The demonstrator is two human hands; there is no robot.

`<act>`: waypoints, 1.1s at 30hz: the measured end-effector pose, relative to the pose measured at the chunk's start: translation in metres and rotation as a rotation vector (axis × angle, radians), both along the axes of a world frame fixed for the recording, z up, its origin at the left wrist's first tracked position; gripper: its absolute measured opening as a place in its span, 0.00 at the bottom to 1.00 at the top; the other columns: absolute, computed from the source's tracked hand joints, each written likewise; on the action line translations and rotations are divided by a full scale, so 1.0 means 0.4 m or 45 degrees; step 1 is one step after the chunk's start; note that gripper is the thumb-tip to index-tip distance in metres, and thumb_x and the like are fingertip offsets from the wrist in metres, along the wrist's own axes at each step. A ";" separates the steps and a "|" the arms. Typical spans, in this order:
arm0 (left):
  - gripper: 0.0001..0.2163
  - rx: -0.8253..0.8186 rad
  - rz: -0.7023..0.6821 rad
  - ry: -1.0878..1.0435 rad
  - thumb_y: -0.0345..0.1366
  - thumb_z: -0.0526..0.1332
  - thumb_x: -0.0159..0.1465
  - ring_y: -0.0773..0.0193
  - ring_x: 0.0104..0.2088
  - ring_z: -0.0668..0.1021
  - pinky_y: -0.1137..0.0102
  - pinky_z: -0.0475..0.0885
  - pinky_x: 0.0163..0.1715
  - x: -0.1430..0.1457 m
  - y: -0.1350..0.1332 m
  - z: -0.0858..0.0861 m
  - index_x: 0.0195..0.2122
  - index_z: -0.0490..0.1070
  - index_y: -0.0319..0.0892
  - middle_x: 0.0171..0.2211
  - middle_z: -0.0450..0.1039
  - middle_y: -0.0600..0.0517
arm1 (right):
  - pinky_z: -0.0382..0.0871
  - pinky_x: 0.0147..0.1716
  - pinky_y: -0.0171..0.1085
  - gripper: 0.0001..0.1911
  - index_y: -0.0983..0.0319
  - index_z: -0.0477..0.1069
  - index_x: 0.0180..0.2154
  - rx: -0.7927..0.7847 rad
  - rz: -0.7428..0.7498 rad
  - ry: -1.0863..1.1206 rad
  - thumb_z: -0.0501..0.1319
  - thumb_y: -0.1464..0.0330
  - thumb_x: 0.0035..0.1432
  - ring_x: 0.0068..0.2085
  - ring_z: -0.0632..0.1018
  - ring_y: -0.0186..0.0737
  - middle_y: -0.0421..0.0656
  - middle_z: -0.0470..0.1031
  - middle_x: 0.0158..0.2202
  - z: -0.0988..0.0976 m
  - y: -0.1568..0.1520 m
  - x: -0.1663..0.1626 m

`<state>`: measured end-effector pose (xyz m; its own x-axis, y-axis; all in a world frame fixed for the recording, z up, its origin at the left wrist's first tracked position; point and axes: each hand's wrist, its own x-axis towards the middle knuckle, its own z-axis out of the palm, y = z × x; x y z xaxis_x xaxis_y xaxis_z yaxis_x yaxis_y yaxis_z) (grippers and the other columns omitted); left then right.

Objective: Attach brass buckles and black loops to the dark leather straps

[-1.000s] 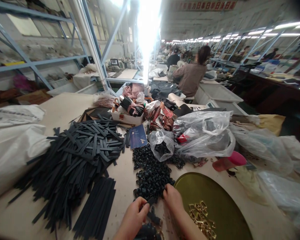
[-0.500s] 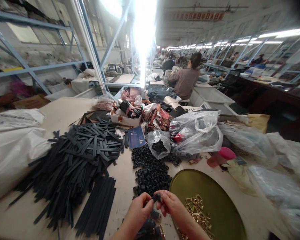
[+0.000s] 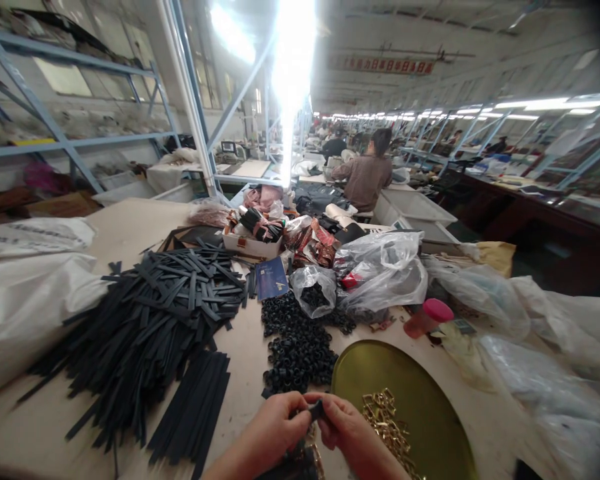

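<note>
My left hand (image 3: pixel 284 421) and my right hand (image 3: pixel 338 421) meet near the bottom centre, both closed in a pinch on one short black strap piece (image 3: pixel 317 409). Fingers cover much of it. Just beyond them lies a heap of small black loops (image 3: pixel 297 360). Below my hands are dark strap pieces with gold metal on them (image 3: pixel 300 463), partly hidden by my left forearm. To the right a round gold-coloured tray (image 3: pixel 395 373) bears a pile of gold buckles (image 3: pixel 386 423), partly behind my right forearm.
Left on the table (image 3: pixel 245 373) lie a large pile of black strips (image 3: pixel 170 300) and a neater row of strips (image 3: pixel 190 403). Behind are a blue booklet (image 3: pixel 271 278), plastic bags (image 3: pixel 380 267) and a pink-lidded cup (image 3: pixel 429 317). A person (image 3: pixel 367 173) sits farther back.
My hands have drawn closer together around the strap piece and sit slightly lower. The camera view has turned a little to the right, so the tray and bags appear shifted left.
</note>
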<state>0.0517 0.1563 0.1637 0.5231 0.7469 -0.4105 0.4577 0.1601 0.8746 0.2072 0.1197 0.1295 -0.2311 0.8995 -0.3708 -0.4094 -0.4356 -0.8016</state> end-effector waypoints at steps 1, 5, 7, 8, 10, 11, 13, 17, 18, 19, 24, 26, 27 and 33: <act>0.09 0.018 0.022 0.018 0.38 0.51 0.56 0.71 0.17 0.62 0.76 0.53 0.17 0.000 -0.002 0.002 0.26 0.67 0.40 0.16 0.58 0.60 | 0.48 0.17 0.28 0.24 0.64 0.75 0.37 -0.001 -0.026 0.006 0.59 0.51 0.49 0.16 0.56 0.25 0.32 0.56 0.13 0.002 -0.002 -0.003; 0.10 0.179 0.042 0.043 0.37 0.52 0.57 0.70 0.22 0.66 0.76 0.57 0.22 0.004 -0.011 0.002 0.25 0.69 0.39 0.20 0.66 0.57 | 0.46 0.17 0.29 0.24 0.65 0.76 0.34 0.096 -0.014 -0.122 0.62 0.51 0.45 0.17 0.55 0.25 0.33 0.57 0.13 0.017 0.002 -0.021; 0.11 0.244 0.096 0.026 0.38 0.52 0.58 0.68 0.25 0.68 0.76 0.60 0.25 0.008 -0.019 -0.001 0.27 0.70 0.39 0.23 0.69 0.55 | 0.46 0.17 0.29 0.23 0.65 0.76 0.33 0.128 -0.056 -0.175 0.64 0.52 0.43 0.17 0.55 0.25 0.33 0.58 0.14 0.022 0.004 -0.031; 0.11 0.251 0.131 0.000 0.39 0.51 0.59 0.67 0.26 0.69 0.76 0.61 0.27 0.010 -0.023 -0.001 0.28 0.70 0.39 0.24 0.70 0.54 | 0.46 0.17 0.29 0.23 0.64 0.76 0.34 0.118 -0.097 -0.184 0.64 0.52 0.42 0.17 0.55 0.25 0.33 0.59 0.14 0.023 0.004 -0.035; 0.11 0.223 0.165 -0.081 0.39 0.51 0.60 0.67 0.28 0.71 0.75 0.62 0.28 0.013 -0.030 0.000 0.32 0.69 0.39 0.26 0.71 0.54 | 0.47 0.17 0.29 0.23 0.64 0.74 0.34 0.076 -0.197 -0.181 0.64 0.52 0.43 0.18 0.56 0.26 0.33 0.59 0.14 0.021 0.005 -0.041; 0.10 0.196 0.156 -0.134 0.39 0.51 0.60 0.67 0.28 0.71 0.75 0.63 0.29 0.012 -0.033 0.002 0.35 0.69 0.39 0.28 0.72 0.53 | 0.48 0.18 0.29 0.22 0.64 0.73 0.34 0.058 -0.254 -0.173 0.63 0.52 0.44 0.18 0.56 0.26 0.33 0.59 0.14 0.019 0.005 -0.043; 0.10 0.142 0.126 -0.229 0.35 0.52 0.60 0.67 0.29 0.72 0.75 0.64 0.30 0.009 -0.035 0.006 0.41 0.66 0.40 0.30 0.73 0.53 | 0.50 0.18 0.28 0.20 0.64 0.72 0.31 0.047 -0.350 -0.153 0.62 0.53 0.46 0.18 0.57 0.26 0.33 0.59 0.15 0.016 0.004 -0.046; 0.10 0.104 0.187 -0.264 0.31 0.51 0.59 0.68 0.28 0.72 0.75 0.64 0.28 0.004 -0.030 -0.001 0.42 0.62 0.41 0.29 0.73 0.53 | 0.52 0.18 0.28 0.18 0.63 0.70 0.26 0.105 -0.368 -0.162 0.64 0.54 0.44 0.18 0.59 0.27 0.33 0.62 0.16 0.018 0.002 -0.057; 0.09 0.093 0.217 -0.259 0.31 0.51 0.59 0.68 0.27 0.72 0.75 0.63 0.27 0.004 -0.028 -0.007 0.41 0.62 0.41 0.28 0.72 0.54 | 0.53 0.18 0.29 0.19 0.63 0.70 0.26 0.126 -0.358 -0.171 0.64 0.53 0.43 0.18 0.60 0.27 0.34 0.63 0.16 0.018 0.001 -0.059; 0.09 0.078 0.243 -0.255 0.31 0.51 0.59 0.68 0.25 0.71 0.75 0.63 0.25 0.003 -0.025 -0.014 0.40 0.61 0.41 0.26 0.71 0.55 | 0.54 0.18 0.29 0.20 0.63 0.71 0.27 0.139 -0.348 -0.173 0.64 0.52 0.43 0.18 0.61 0.27 0.35 0.64 0.16 0.018 0.000 -0.059; 0.08 0.057 0.305 -0.132 0.38 0.56 0.57 0.69 0.21 0.69 0.76 0.61 0.20 0.002 -0.009 -0.032 0.35 0.60 0.41 0.21 0.65 0.58 | 0.58 0.19 0.29 0.25 0.64 0.72 0.30 0.039 -0.361 0.009 0.55 0.48 0.50 0.19 0.65 0.29 0.38 0.66 0.17 0.001 -0.003 -0.049; 0.09 0.084 0.297 -0.064 0.40 0.57 0.56 0.70 0.21 0.68 0.76 0.60 0.20 0.002 -0.005 -0.028 0.33 0.60 0.41 0.21 0.63 0.59 | 0.54 0.17 0.27 0.21 0.63 0.71 0.30 -0.035 -0.313 0.094 0.60 0.51 0.47 0.17 0.61 0.26 0.34 0.63 0.15 -0.009 -0.002 -0.049; 0.09 0.095 0.285 -0.034 0.41 0.56 0.56 0.70 0.21 0.68 0.76 0.60 0.20 0.003 -0.003 -0.024 0.32 0.61 0.41 0.21 0.63 0.59 | 0.53 0.16 0.27 0.20 0.62 0.70 0.31 -0.070 -0.253 0.132 0.62 0.52 0.46 0.16 0.60 0.25 0.33 0.62 0.15 -0.014 -0.002 -0.050; 0.07 0.169 0.192 0.267 0.39 0.56 0.55 0.68 0.23 0.68 0.75 0.58 0.21 0.006 0.008 -0.009 0.29 0.64 0.41 0.22 0.66 0.57 | 0.61 0.23 0.31 0.21 0.64 0.69 0.32 -0.148 -0.036 0.169 0.67 0.55 0.41 0.22 0.68 0.30 0.37 0.68 0.21 -0.021 -0.007 -0.061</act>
<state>0.0540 0.1593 0.1602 0.3156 0.8644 -0.3914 0.6107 0.1306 0.7810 0.1827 0.1168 0.1213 -0.2603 0.8593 -0.4403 -0.5215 -0.5089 -0.6849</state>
